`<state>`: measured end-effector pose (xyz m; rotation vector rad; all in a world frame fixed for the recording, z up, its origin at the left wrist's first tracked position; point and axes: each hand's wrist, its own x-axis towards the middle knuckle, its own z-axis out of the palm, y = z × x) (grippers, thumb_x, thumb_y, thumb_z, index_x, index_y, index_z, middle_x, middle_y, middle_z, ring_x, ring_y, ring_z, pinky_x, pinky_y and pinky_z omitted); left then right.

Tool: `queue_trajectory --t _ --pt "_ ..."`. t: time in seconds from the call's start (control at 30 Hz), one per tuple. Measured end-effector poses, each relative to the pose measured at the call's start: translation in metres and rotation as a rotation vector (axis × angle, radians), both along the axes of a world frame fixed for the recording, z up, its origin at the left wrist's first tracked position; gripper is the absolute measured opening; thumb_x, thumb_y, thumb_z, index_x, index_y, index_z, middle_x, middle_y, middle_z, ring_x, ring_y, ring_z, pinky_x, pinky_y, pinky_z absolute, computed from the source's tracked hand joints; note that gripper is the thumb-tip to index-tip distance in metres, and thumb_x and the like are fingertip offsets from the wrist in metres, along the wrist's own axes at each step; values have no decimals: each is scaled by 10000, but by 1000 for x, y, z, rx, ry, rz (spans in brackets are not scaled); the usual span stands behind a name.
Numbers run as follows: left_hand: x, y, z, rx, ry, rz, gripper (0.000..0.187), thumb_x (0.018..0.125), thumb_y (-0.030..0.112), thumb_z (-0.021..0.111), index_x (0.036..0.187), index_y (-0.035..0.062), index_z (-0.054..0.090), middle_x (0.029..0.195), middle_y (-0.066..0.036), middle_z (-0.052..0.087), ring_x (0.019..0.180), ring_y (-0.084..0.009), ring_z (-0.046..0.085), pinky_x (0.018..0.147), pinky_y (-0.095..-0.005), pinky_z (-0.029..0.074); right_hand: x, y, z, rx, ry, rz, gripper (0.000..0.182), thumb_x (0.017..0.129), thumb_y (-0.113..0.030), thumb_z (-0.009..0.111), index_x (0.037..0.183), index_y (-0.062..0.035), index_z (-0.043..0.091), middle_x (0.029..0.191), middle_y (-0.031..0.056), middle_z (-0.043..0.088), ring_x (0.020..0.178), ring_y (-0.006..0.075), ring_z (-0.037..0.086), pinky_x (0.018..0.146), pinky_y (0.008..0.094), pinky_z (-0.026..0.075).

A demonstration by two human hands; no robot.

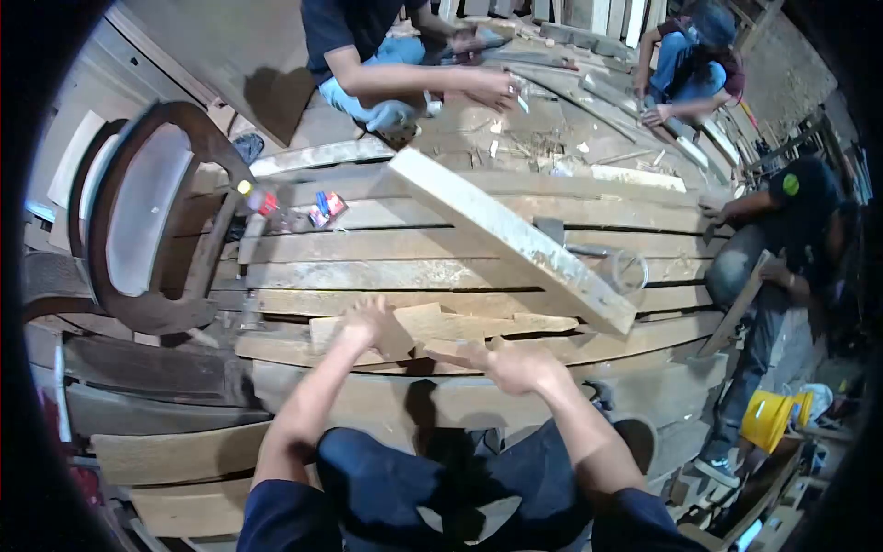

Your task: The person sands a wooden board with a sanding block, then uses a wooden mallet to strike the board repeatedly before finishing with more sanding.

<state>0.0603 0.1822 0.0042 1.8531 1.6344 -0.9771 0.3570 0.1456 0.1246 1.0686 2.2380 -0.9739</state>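
My left hand point(368, 322) is closed over a short wooden block point(397, 339), which stands tilted on the planks. My right hand point(521, 366) wraps round a slim, wood-coloured tool point(458, 353) that points left toward the block; I cannot tell its exact kind. Behind both hands lies a thin, jagged-edged piece of wood point(501, 325), flat on the slatted planks point(395, 274). Farther off, a long thick timber point(515, 241) crosses the planks diagonally, its near end beyond my right hand.
A hammer point(550, 230) and a clear round container point(630, 269) lie by the timber. At left are a chair frame point(138, 317), a bottle point(260, 200) and a red-and-blue packet point(327, 210). Three people work around the planks. A yellow spool-shaped object point(768, 420) stands right.
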Motion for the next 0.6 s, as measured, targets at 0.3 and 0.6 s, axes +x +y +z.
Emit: queue_trajectory --t 0.3,0.6 --pt "7 -182 231 84 -458 309 431 871 426 595 951 23 725 993 -244 690 963 -420 657 837 -507 526 90 -69 167 74 521 -814 551 896 -203 581 1417 -84 448 1210 264 614 1158 462 554 955 482 465" --pt "-62 -315 427 9 -506 607 365 779 201 701 1103 36 672 1033 -127 700 956 -272 642 803 -401 517 303 -242 225 -329 -30 -1207 469 805 -273 669 1167 18 605 980 256 697 928 415 680 783 479 528"
